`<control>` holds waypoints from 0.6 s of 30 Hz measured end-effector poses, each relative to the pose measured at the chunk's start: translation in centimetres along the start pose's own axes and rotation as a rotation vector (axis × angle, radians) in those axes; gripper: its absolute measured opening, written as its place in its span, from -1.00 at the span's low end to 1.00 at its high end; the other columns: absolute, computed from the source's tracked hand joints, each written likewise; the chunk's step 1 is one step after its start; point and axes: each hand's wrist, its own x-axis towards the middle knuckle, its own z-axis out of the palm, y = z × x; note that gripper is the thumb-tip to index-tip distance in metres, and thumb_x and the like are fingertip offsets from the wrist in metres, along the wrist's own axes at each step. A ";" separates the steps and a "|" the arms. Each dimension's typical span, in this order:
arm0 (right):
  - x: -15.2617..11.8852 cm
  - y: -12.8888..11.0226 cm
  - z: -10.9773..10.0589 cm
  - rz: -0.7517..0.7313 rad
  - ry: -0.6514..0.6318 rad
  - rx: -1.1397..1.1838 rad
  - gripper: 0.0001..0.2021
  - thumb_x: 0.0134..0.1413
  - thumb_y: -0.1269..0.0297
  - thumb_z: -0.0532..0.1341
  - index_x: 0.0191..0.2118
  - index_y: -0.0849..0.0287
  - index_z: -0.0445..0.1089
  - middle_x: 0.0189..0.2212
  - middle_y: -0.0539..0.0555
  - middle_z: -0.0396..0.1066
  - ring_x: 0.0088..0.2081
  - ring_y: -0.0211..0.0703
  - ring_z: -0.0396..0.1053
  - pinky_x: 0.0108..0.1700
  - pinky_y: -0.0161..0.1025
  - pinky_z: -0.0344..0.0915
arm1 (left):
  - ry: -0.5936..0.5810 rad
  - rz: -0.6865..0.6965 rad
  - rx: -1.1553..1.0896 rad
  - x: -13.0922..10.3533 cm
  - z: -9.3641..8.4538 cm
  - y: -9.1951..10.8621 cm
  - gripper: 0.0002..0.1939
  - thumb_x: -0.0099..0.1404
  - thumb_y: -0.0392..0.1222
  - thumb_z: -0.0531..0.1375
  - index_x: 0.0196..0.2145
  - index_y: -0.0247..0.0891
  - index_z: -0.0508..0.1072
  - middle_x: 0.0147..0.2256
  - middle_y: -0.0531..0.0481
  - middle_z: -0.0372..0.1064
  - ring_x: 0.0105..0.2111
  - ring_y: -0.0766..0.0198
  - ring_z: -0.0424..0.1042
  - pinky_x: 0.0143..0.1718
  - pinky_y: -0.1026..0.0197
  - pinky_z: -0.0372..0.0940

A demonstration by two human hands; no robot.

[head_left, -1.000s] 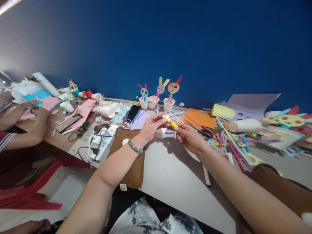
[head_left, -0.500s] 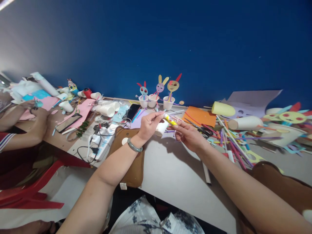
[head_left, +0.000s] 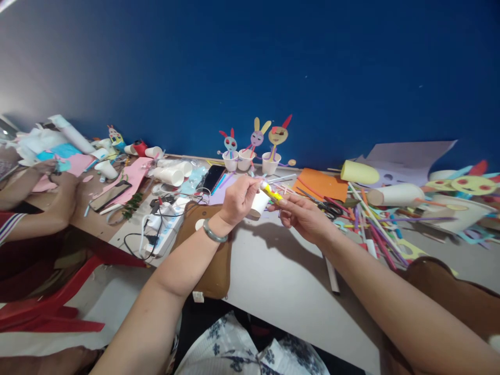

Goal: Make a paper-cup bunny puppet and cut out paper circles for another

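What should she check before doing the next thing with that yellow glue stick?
1. Glue stick held firmly: ok, the right hand grips it and the left hand pinches its near end.
2. Cap off: cannot tell, fingers hide the tip.
3. Paper cup within reach: ok, right behind the left hand.
4. Scissors clear of the hands: ok, lying just beyond the right hand.
5. Bare table to work on: ok, in front of her.
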 end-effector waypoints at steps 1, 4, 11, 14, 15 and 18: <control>0.0 0.0 0.0 -0.001 -0.008 -0.004 -0.56 -0.15 -0.06 0.54 -0.31 0.16 0.47 -0.32 0.09 0.60 -0.61 -0.42 0.17 -0.58 -0.32 0.10 | 0.001 -0.003 0.004 0.0 0.0 0.0 -0.50 0.52 0.22 -0.02 -0.20 -0.21 0.52 -0.25 -0.12 0.55 -0.24 0.22 0.53 -0.12 0.15 0.41; -0.1 0.0 0.2 -0.003 -0.030 -0.014 -0.56 -0.14 -0.08 0.53 -0.37 0.15 0.44 -0.32 0.10 0.60 -0.60 -0.41 0.18 -0.57 -0.32 0.12 | 0.008 -0.001 0.017 -0.1 0.0 0.0 -0.50 0.53 0.23 -0.04 -0.24 -0.20 0.47 -0.27 -0.10 0.52 -0.27 0.24 0.51 -0.15 0.16 0.40; -0.1 -0.1 0.1 0.000 -0.060 -0.045 -0.56 -0.14 -0.09 0.51 -0.36 0.17 0.46 -0.32 0.12 0.62 -0.60 -0.40 0.23 -0.58 -0.33 0.14 | 0.070 -0.005 -0.008 0.0 0.1 0.4 -0.54 0.51 0.23 0.02 -0.31 -0.19 0.38 -0.47 0.03 0.42 -0.43 0.31 0.46 -0.29 0.23 0.36; -0.1 0.2 0.2 -0.012 -0.069 -0.044 -0.57 -0.09 -0.10 0.48 -0.35 0.18 0.45 -0.36 0.11 0.61 -0.61 -0.40 0.25 -0.58 -0.35 0.13 | 0.112 -0.133 -0.206 -0.1 0.6 0.8 -0.55 0.44 0.28 0.13 -0.30 -0.19 0.35 -0.49 0.08 0.42 -0.50 0.35 0.46 -0.37 0.26 0.36; -0.2 0.3 0.3 -0.017 -0.071 -0.043 -0.56 -0.07 -0.11 0.46 -0.33 0.18 0.45 -0.37 0.10 0.60 -0.61 -0.40 0.26 -0.58 -0.35 0.14 | 0.118 -0.183 -0.298 -0.1 0.9 0.9 -0.54 0.39 0.30 0.18 -0.28 -0.19 0.34 -0.47 0.08 0.43 -0.52 0.37 0.45 -0.41 0.27 0.36; -0.4 0.5 0.5 -0.039 -0.092 -0.089 -0.53 0.01 -0.17 0.40 -0.25 0.18 0.45 -0.37 0.07 0.59 -0.60 -0.37 0.28 -0.54 -0.34 0.18 | 0.050 -0.319 -0.502 -0.3 1.5 1.1 -0.47 0.23 0.30 0.34 -0.18 -0.22 0.38 -0.37 0.03 0.51 -0.53 0.38 0.46 -0.45 0.29 0.38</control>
